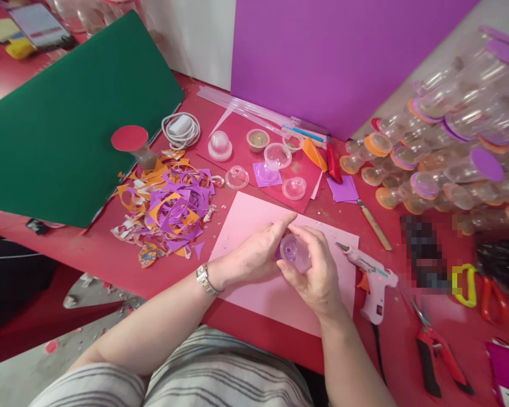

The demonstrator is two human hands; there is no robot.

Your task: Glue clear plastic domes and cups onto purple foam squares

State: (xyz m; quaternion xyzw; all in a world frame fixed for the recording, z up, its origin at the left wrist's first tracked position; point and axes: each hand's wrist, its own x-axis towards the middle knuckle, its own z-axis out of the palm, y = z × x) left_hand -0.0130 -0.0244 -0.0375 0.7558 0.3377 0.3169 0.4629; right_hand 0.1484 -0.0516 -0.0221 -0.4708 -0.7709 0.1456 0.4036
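A small clear plastic cup (299, 254), purple-tinted at its base, sits between my hands above a pink sheet (250, 226). My right hand (316, 265) is closed around its right side, thumb in front and fingers curled over the far rim. My left hand (265, 249) presses against its left side, partly stretched out; some of its fingers are hidden behind the cup. A bit of purple shows between the left palm and the cup. Just right of my right hand lies a hot glue gun (371, 277), resting partly on the pink sheet.
Orange and purple paper scraps (173, 206) are heaped at left by a green board (89, 113). Clear domed lids (236, 177) and cups lie behind the sheet. A wooden-handled knife (375, 226), pruning shears (439, 350) and stacked plastic bottles (449, 141) are at right.
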